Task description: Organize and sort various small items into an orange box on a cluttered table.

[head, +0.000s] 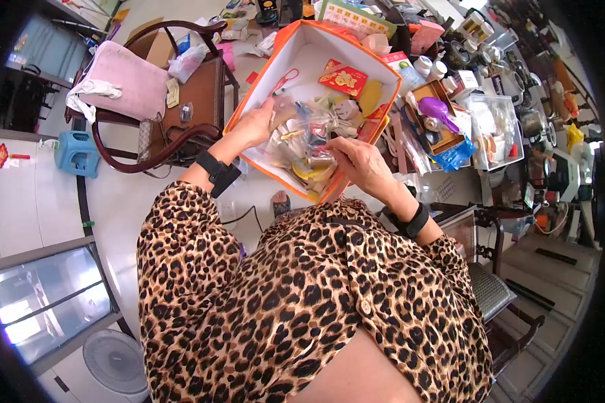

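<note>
An open box with orange edges and white inner walls stands tilted before me. My left hand reaches over its left side and grips a clear plastic bag of small items. Over the box's lower right part is my right hand, its fingertips pinched together at the bag's small red and dark contents; whether they grip anything cannot be told. A red envelope with gold print lies against the far inside. Around the bag are a white plug, a yellow item and a red cord loop.
A cluttered table holds a wooden tray with a purple scoop-like item and a clear plastic bin. At left stands a wooden armchair with a pink cushion. Behind it is a blue stool.
</note>
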`<action>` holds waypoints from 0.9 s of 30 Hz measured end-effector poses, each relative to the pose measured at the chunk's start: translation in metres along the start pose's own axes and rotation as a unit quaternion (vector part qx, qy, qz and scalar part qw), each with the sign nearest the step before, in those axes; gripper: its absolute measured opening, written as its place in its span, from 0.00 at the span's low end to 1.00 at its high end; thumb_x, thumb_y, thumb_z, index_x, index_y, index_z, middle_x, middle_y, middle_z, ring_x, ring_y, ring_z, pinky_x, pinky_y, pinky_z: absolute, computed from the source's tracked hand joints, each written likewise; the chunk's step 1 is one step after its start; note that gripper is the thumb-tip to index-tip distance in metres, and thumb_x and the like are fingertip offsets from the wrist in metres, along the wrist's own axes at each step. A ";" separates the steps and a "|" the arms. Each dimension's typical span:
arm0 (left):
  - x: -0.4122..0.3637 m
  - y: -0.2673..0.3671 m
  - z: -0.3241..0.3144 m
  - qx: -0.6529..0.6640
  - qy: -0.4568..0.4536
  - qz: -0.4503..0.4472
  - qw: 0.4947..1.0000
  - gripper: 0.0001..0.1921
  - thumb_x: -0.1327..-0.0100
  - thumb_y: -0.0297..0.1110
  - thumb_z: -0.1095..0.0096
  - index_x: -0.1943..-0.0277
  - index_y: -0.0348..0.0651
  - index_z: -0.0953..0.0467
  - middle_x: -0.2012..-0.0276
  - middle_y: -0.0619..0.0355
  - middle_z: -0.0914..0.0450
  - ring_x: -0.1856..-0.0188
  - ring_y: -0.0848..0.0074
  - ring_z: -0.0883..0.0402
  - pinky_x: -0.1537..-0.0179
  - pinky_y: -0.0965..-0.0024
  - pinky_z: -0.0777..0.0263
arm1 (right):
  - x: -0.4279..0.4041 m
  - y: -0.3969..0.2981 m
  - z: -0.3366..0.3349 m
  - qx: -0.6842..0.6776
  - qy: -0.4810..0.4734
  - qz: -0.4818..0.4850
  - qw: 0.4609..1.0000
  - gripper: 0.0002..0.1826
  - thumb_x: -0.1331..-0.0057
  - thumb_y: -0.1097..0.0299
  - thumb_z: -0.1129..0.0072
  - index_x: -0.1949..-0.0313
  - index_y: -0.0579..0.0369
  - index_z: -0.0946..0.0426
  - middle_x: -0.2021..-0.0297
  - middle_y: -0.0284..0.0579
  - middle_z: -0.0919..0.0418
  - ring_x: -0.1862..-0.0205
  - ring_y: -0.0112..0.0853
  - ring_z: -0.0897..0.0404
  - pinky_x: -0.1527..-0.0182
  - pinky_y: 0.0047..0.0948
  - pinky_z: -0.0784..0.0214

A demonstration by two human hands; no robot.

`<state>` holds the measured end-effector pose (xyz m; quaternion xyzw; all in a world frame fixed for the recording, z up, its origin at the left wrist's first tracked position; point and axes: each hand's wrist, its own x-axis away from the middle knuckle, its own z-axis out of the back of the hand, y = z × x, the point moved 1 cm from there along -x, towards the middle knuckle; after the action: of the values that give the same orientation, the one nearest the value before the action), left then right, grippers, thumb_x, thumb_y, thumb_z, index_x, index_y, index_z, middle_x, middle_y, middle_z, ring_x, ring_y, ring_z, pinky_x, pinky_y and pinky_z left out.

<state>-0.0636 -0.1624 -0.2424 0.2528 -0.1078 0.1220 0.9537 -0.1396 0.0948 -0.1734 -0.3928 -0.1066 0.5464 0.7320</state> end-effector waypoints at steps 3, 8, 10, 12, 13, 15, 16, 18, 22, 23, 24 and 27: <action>0.002 0.010 0.012 0.007 0.035 -0.030 0.999 0.26 0.48 0.25 0.41 0.47 0.39 0.44 0.69 0.38 0.24 0.63 0.50 0.22 0.62 0.52 0.31 | 0.002 0.004 -0.002 0.020 -0.011 -0.012 1.000 0.06 0.39 0.73 0.50 0.62 0.58 0.29 0.71 0.49 0.23 0.68 0.44 0.23 0.67 0.37 0.30; 0.017 0.031 0.054 0.381 -0.113 0.077 0.914 0.24 0.44 0.24 0.42 0.46 0.43 0.44 0.64 0.51 0.23 0.65 0.74 0.21 0.70 0.73 0.27 | 0.001 0.003 0.001 -0.004 -0.005 -0.017 1.000 0.07 0.39 0.73 0.50 0.60 0.57 0.29 0.72 0.49 0.23 0.69 0.44 0.23 0.67 0.36 0.30; 0.023 0.039 0.065 0.570 -0.170 0.037 0.803 0.24 0.41 0.24 0.43 0.44 0.42 0.44 0.61 0.51 0.23 0.63 0.72 0.20 0.66 0.71 0.24 | -0.005 -0.005 0.006 -0.018 0.002 -0.022 1.000 0.09 0.39 0.73 0.49 0.59 0.57 0.30 0.73 0.49 0.24 0.69 0.44 0.23 0.67 0.35 0.31; 0.029 0.050 0.069 0.601 -0.179 0.021 0.778 0.24 0.41 0.25 0.43 0.43 0.41 0.43 0.60 0.51 0.23 0.62 0.73 0.20 0.64 0.70 0.24 | -0.012 -0.016 0.017 -0.117 -0.043 -0.152 0.981 0.16 0.37 0.71 0.48 0.50 0.57 0.34 0.71 0.47 0.23 0.71 0.37 0.22 0.66 0.30 0.30; 0.032 0.058 0.069 0.632 -0.189 0.005 0.751 0.24 0.41 0.25 0.43 0.43 0.40 0.42 0.59 0.52 0.23 0.60 0.73 0.20 0.63 0.70 0.23 | -0.013 -0.014 0.015 -0.116 -0.040 -0.152 0.981 0.16 0.37 0.71 0.48 0.50 0.57 0.34 0.71 0.47 0.23 0.71 0.37 0.22 0.66 0.30 0.30; 0.039 0.073 0.064 0.632 -0.199 -0.007 0.749 0.25 0.41 0.26 0.42 0.42 0.40 0.40 0.57 0.56 0.24 0.56 0.74 0.22 0.59 0.70 0.24 | -0.017 -0.006 0.011 -0.330 0.031 -0.188 0.925 0.23 0.35 0.67 0.47 0.43 0.56 0.42 0.62 0.47 0.26 0.66 0.30 0.23 0.63 0.26 0.29; 0.044 0.081 0.062 0.623 -0.201 -0.007 0.756 0.23 0.42 0.25 0.42 0.44 0.39 0.38 0.59 0.56 0.23 0.58 0.76 0.22 0.60 0.73 0.25 | -0.021 -0.009 0.016 -0.399 0.021 -0.205 0.894 0.26 0.34 0.63 0.48 0.41 0.56 0.46 0.54 0.48 0.31 0.61 0.27 0.25 0.60 0.25 0.28; 0.048 0.092 0.058 0.613 -0.205 -0.010 0.763 0.21 0.42 0.24 0.42 0.45 0.39 0.36 0.61 0.56 0.23 0.61 0.77 0.21 0.61 0.75 0.25 | -0.027 -0.013 0.026 -0.448 0.020 -0.209 0.869 0.27 0.35 0.64 0.46 0.41 0.57 0.44 0.55 0.48 0.32 0.58 0.27 0.26 0.60 0.24 0.29; 0.051 0.104 0.056 0.520 -0.160 -0.046 0.838 0.16 0.43 0.25 0.43 0.51 0.42 0.33 0.59 0.58 0.24 0.59 0.79 0.24 0.60 0.75 0.27 | -0.031 -0.002 0.029 -0.431 0.009 -0.191 0.882 0.22 0.36 0.66 0.44 0.45 0.59 0.35 0.59 0.40 0.27 0.62 0.22 0.26 0.60 0.22 0.29; 0.051 0.106 0.057 0.510 -0.140 -0.044 0.847 0.14 0.43 0.25 0.44 0.54 0.43 0.32 0.60 0.58 0.24 0.60 0.80 0.25 0.61 0.75 0.28 | -0.030 -0.002 0.030 -0.430 0.010 -0.191 0.882 0.22 0.36 0.66 0.44 0.45 0.59 0.35 0.59 0.40 0.27 0.62 0.22 0.26 0.60 0.22 0.29; 0.052 0.106 0.055 0.511 -0.137 -0.043 0.848 0.14 0.43 0.25 0.44 0.54 0.43 0.32 0.60 0.58 0.24 0.60 0.80 0.25 0.61 0.75 0.28 | -0.030 -0.003 0.031 -0.447 0.023 -0.187 0.875 0.20 0.37 0.67 0.43 0.48 0.59 0.33 0.60 0.38 0.26 0.63 0.21 0.25 0.60 0.21 0.30; 0.054 0.102 0.050 0.470 -0.067 -0.028 0.880 0.09 0.42 0.24 0.47 0.58 0.42 0.31 0.60 0.57 0.24 0.58 0.79 0.25 0.58 0.74 0.29 | -0.031 -0.003 0.030 -0.479 0.029 -0.175 0.860 0.18 0.39 0.69 0.41 0.50 0.59 0.31 0.61 0.37 0.24 0.62 0.20 0.24 0.59 0.21 0.30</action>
<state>-0.0489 -0.0928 -0.1390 0.6815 -0.0946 0.1144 0.7166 -0.1666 0.0809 -0.1433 -0.6859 -0.4008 0.2791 0.5395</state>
